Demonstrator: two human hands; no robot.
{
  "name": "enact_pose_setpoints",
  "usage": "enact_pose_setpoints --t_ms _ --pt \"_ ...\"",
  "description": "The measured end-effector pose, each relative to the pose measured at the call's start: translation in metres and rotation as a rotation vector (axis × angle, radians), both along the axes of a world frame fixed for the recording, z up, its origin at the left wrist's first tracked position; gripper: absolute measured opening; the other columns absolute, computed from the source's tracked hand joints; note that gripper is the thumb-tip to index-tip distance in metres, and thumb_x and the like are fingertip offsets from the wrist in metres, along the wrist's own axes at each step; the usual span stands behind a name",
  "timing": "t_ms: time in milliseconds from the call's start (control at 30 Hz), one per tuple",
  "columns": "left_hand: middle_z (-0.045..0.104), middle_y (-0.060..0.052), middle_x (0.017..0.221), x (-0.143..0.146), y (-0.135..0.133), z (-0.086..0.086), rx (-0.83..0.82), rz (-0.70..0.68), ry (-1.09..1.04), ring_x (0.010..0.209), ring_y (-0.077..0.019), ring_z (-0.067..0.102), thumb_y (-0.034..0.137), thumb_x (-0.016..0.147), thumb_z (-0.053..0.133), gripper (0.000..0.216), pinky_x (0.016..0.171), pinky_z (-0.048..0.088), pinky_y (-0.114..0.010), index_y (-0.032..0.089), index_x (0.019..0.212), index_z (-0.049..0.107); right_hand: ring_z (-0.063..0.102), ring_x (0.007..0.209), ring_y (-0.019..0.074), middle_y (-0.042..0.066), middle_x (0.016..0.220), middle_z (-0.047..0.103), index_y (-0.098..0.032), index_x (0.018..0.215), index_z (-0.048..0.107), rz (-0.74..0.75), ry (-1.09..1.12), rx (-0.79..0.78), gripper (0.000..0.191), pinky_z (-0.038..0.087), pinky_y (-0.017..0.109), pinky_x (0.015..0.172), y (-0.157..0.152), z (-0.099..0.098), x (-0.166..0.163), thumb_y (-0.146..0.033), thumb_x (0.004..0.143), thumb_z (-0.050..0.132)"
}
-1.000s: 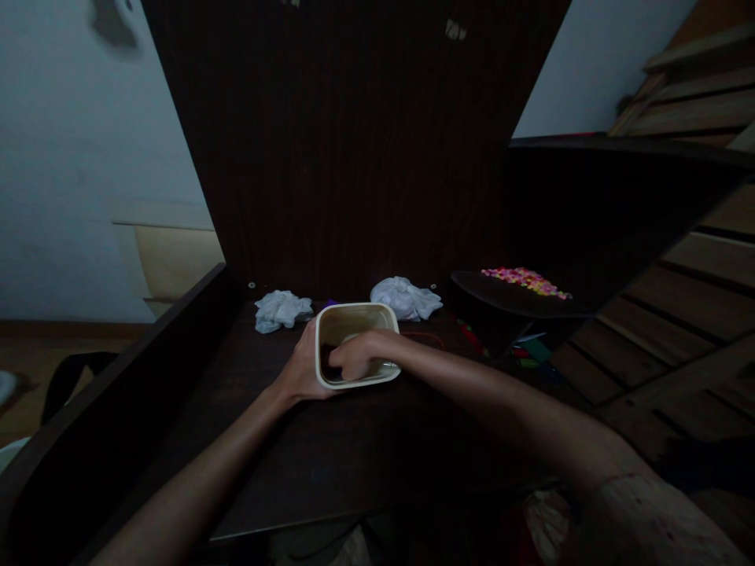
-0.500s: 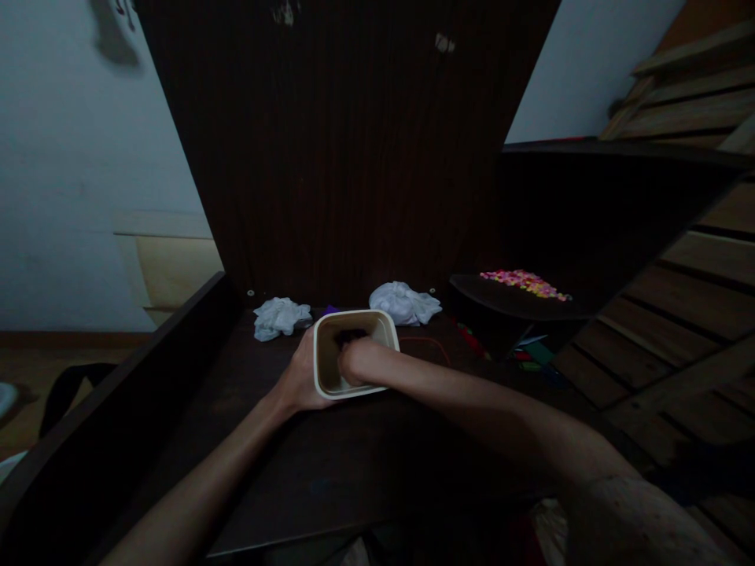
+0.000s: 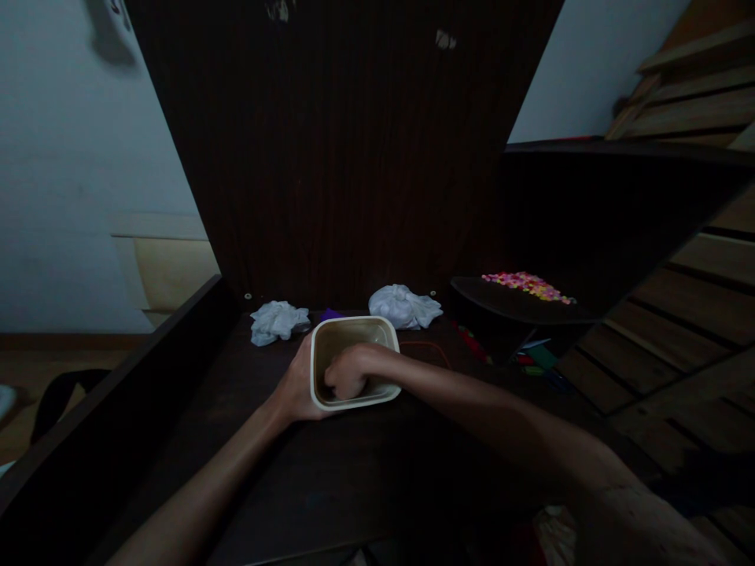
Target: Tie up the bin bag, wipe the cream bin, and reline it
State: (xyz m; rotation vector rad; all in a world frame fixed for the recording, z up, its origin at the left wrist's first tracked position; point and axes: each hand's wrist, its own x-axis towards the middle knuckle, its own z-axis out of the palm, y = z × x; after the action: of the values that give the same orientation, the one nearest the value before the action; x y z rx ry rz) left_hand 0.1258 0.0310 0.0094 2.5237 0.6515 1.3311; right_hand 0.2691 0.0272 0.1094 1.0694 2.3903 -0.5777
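A cream rectangular container [image 3: 354, 327] stands on the dark table [image 3: 330, 472], tilted a little toward me. My left hand [image 3: 298, 385] grips its left wall and holds it steady. Inside the container, near its front wall, my right hand [image 3: 348, 373] is curled with its fingers bunched downward. Whatever the fingers press or hold is hidden in the dim light. A small dark patch shows under them.
Two crumpled white cloths [image 3: 277, 321] [image 3: 404, 305] lie behind the container. A dark tray with several small pink and yellow pieces [image 3: 526, 284] sits at the right, coloured items [image 3: 531, 358] below it. A dark board [image 3: 330, 157] rises behind; a raised rail [image 3: 118, 409] borders the left.
My right hand has moved from the container's back part toward its front wall, after being at the front a second ago. My left hand has stayed on the left wall.
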Motion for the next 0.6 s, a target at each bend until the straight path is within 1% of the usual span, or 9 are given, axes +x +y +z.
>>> enact_pose_setpoints --t_ms 33,100,133,233,300,367,433,467,600 --pt "0.051 -0.020 0.149 -0.001 0.000 -0.001 -0.019 0.002 0.001 0.134 -0.0447 0.056 0.038 0.057 0.090 0.113 0.108 0.052 -0.063 0.021 0.152 0.031 0.070 0.082 0.0212 0.006 0.092 0.074 -0.013 0.092 0.074 0.025 -0.028 -0.015 0.010 0.058 0.032 0.072 -0.004 0.006 0.000 -0.022 0.091 0.072" --pt "0.053 -0.020 0.147 -0.001 0.000 -0.003 -0.053 0.005 -0.011 0.133 -0.0453 0.056 0.037 0.053 0.092 0.116 0.108 0.051 -0.064 0.019 0.152 0.032 0.070 0.079 0.0236 0.009 0.087 0.076 -0.012 0.083 0.076 0.077 -0.053 -0.020 0.010 0.053 0.031 0.067 -0.012 0.019 0.001 -0.016 0.090 0.070" --pt "0.055 -0.019 0.145 -0.001 -0.001 -0.003 -0.073 0.007 -0.021 0.132 -0.0449 0.057 0.037 0.053 0.092 0.115 0.108 0.052 -0.063 0.019 0.151 0.034 0.071 0.081 0.0242 0.011 0.091 0.077 -0.011 0.087 0.077 0.098 -0.042 -0.013 0.013 0.052 0.031 0.067 -0.017 0.026 0.003 -0.016 0.093 0.066" --pt "0.058 -0.017 0.142 0.002 -0.004 -0.001 -0.149 0.005 -0.066 0.127 -0.0420 0.061 0.041 0.059 0.088 0.106 0.108 0.052 -0.061 0.018 0.149 0.037 0.070 0.091 0.0236 0.015 0.111 0.076 -0.008 0.114 0.072 0.147 0.017 0.021 0.031 0.050 0.031 0.075 -0.031 0.051 0.014 -0.026 0.104 0.048" --pt "0.057 -0.017 0.143 0.004 -0.006 0.002 -0.188 0.002 -0.090 0.127 -0.0413 0.060 0.045 0.063 0.086 0.102 0.109 0.051 -0.061 0.016 0.149 0.038 0.070 0.092 0.0238 0.016 0.112 0.075 -0.007 0.122 0.068 0.128 0.064 0.060 0.043 0.048 0.031 0.074 -0.041 0.065 0.025 -0.038 0.107 0.042" --pt "0.056 -0.018 0.144 0.005 -0.008 0.005 -0.218 0.007 -0.099 0.128 -0.0422 0.059 0.047 0.064 0.085 0.099 0.109 0.050 -0.061 0.016 0.147 0.042 0.070 0.090 0.0240 0.015 0.109 0.075 -0.010 0.124 0.066 0.060 0.127 0.091 0.053 0.047 0.030 0.069 -0.049 0.075 0.037 -0.054 0.104 0.045" --pt "0.057 -0.019 0.144 0.005 -0.010 0.007 -0.250 0.023 -0.103 0.129 -0.0438 0.059 0.049 0.061 0.088 0.099 0.108 0.051 -0.061 0.015 0.144 0.047 0.070 0.087 0.0246 0.013 0.107 0.075 -0.014 0.126 0.065 0.014 0.171 0.128 0.060 0.044 0.028 0.063 -0.055 0.078 0.048 -0.065 0.096 0.054" --pt "0.056 -0.020 0.144 0.005 -0.011 0.007 -0.267 0.031 -0.105 0.128 -0.0443 0.059 0.050 0.059 0.089 0.100 0.107 0.052 -0.061 0.015 0.143 0.048 0.069 0.086 0.0247 0.013 0.107 0.075 -0.015 0.126 0.065 0.002 0.179 0.150 0.061 0.042 0.028 0.060 -0.057 0.078 0.053 -0.065 0.092 0.060" --pt "0.060 -0.018 0.138 0.007 -0.015 0.008 -0.340 0.054 -0.131 0.124 -0.0424 0.063 0.050 0.057 0.092 0.104 0.104 0.054 -0.061 0.018 0.145 0.048 0.068 0.083 0.0231 0.012 0.105 0.073 -0.016 0.126 0.064 -0.013 0.207 0.214 0.045 0.038 0.026 0.058 -0.057 0.069 0.065 -0.042 0.090 0.072"
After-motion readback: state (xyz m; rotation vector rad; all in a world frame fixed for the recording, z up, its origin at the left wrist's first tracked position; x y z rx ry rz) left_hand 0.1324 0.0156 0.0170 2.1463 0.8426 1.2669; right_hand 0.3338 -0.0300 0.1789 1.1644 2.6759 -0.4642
